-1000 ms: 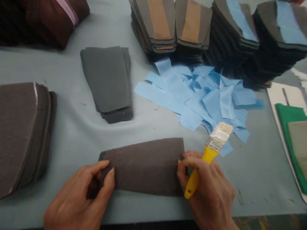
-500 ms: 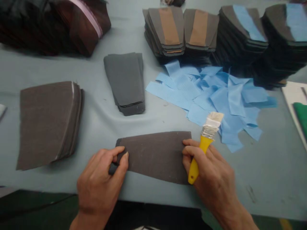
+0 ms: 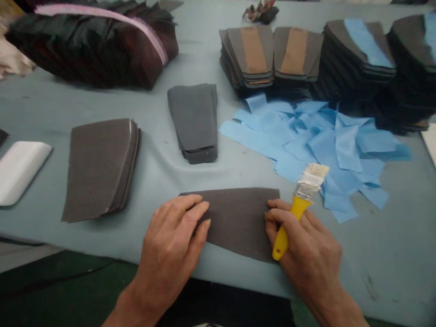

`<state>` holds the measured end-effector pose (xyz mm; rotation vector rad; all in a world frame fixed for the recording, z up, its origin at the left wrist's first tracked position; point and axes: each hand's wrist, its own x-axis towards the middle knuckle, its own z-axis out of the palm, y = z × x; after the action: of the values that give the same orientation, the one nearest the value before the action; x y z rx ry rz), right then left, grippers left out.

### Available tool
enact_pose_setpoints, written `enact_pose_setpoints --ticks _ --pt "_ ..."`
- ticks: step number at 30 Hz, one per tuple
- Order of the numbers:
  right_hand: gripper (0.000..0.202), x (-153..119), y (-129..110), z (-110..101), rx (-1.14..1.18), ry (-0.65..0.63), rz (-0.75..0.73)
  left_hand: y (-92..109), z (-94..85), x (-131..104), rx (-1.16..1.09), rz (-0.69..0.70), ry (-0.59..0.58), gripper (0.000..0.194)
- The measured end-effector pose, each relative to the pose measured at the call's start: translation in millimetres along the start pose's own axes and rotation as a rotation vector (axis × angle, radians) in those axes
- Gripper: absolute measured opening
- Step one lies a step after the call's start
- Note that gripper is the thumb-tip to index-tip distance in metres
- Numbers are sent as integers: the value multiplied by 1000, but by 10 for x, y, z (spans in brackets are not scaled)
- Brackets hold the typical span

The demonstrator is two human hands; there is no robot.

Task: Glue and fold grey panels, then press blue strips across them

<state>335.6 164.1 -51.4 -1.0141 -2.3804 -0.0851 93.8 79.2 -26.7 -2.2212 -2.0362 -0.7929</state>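
Note:
A tapered dark brown fabric-like piece (image 3: 238,222) lies flat near the table's front edge. My left hand (image 3: 173,236) covers its left end, thumb and fingers closed on it with the fingertips resting on its face. What lies under that palm is hidden. In my right hand (image 3: 306,240) is a paintbrush with a yellow handle (image 3: 293,222), its pale, coated bristles pointing up and away. The right fingertips also touch the piece's right end. Blue strips (image 3: 306,136) lie in a loose heap just beyond the brush.
Brown stacks stand at left (image 3: 98,170) and back right (image 3: 248,50), some topped with brown or blue strips. A small grey stack (image 3: 194,118) lies mid-table. A dark bundle with a pink band (image 3: 102,50) sits back left, a white object (image 3: 23,172) at far left.
My left hand has slid right along the piece and now covers more of its left end. My right hand keeps the brush at the right end. The whole view has shifted left.

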Motion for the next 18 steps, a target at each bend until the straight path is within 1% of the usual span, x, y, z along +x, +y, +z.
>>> enact_pose_setpoints --ticks 3,7,10,13,15,18 --pt "9 -2 -9 -2 -10 -9 18 78 96 93 -73 109 -58 26" --pt "9 21 -15 -10 -20 -22 26 54 233 128 -67 163 -96 22" --pt "10 50 -10 -30 -8 -23 39 13 273 125 -69 158 -107 21" --pt "11 79 -24 -75 50 17 47 6 277 127 -94 139 -109 19" --pt "13 100 -60 -106 77 38 24 13 279 129 -105 126 -109 18" --pt "12 140 -157 -111 130 -17 -48 24 291 121 -124 107 -111 19"
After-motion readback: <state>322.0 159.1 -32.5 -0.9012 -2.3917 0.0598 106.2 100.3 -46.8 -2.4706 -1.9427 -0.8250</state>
